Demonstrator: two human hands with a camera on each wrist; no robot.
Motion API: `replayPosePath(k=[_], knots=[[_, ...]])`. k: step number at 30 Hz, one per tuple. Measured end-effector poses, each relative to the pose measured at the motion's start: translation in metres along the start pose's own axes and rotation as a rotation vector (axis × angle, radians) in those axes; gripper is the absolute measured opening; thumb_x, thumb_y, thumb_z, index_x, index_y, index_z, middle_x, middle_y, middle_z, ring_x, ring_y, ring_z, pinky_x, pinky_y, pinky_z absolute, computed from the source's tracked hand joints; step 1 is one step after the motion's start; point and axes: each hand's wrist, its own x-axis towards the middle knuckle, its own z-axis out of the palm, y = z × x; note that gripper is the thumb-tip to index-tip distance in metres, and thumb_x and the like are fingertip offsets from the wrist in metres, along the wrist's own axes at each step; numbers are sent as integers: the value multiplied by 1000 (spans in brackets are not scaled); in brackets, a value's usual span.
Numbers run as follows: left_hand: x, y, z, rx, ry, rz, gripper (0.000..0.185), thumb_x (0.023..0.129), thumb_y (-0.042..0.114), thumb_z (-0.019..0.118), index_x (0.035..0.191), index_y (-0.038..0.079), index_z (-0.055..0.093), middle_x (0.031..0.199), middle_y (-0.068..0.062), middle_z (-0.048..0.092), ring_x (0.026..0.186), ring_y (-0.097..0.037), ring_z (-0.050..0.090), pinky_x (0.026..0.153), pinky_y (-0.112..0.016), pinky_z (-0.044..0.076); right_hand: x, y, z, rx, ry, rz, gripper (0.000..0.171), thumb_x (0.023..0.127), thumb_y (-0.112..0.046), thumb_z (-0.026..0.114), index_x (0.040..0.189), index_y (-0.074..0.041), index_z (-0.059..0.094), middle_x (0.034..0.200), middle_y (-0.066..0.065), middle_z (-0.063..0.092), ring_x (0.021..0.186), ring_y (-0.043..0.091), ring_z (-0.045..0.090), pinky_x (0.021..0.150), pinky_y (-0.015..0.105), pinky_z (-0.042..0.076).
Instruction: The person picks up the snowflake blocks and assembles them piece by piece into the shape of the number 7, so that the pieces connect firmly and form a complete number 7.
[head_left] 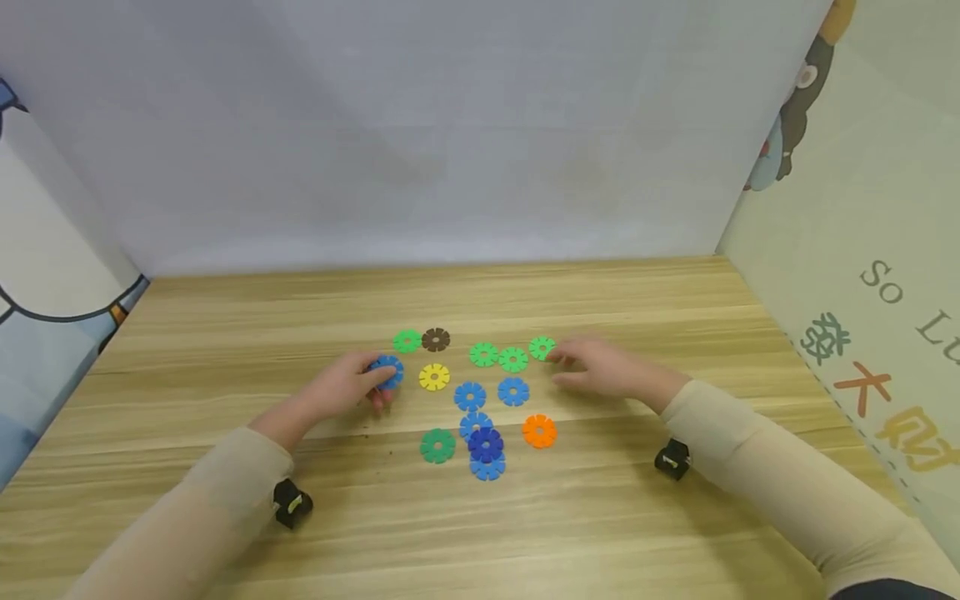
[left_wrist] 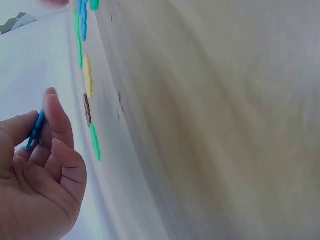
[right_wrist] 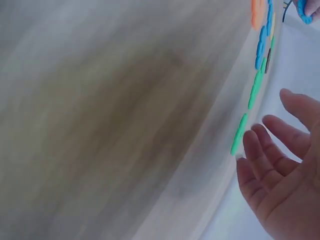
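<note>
My left hand (head_left: 348,385) pinches a blue notched disc (head_left: 388,372) between thumb and fingers, held above the wooden table; the left wrist view shows this blue disc (left_wrist: 35,131) edge-on. On the right, my right hand (head_left: 600,367) holds nothing, its fingers loosely bent beside a light green disc (head_left: 542,348). In the right wrist view the fingertips are right by that green disc (right_wrist: 239,134). Between the hands lie more flower-shaped discs: a yellow one (head_left: 434,377), two light green ones (head_left: 483,354) side by side, and blue ones (head_left: 470,397).
Farther back lie a green disc (head_left: 407,341) and a brown disc (head_left: 436,339). Nearer are a dark green disc (head_left: 437,446), an orange disc (head_left: 540,431) and a dark blue disc (head_left: 486,445) overlapping lighter blue ones. A pale wall (head_left: 435,167) stands behind the table (head_left: 375,533).
</note>
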Motion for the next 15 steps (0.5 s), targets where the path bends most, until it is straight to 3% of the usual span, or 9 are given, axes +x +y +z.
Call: replayPosePath(k=[6, 15], knots=[[0, 0, 6, -3, 47, -44, 22, 100, 16, 45, 96, -3, 55, 72, -6, 58, 64, -16, 57, 58, -28, 47, 8, -9, 6, -43, -71, -47, 30, 89, -20, 64, 111, 0, 66, 95, 5, 62, 84, 16, 57, 77, 30, 49], [-4, 8, 15, -134, 57, -87, 26, 103, 19, 34, 90, 1, 48, 69, -4, 50, 62, -16, 54, 54, -24, 41, 21, -24, 20, -172, -70, -10, 44, 86, -35, 66, 117, -4, 64, 100, 6, 60, 85, 18, 53, 79, 33, 46]])
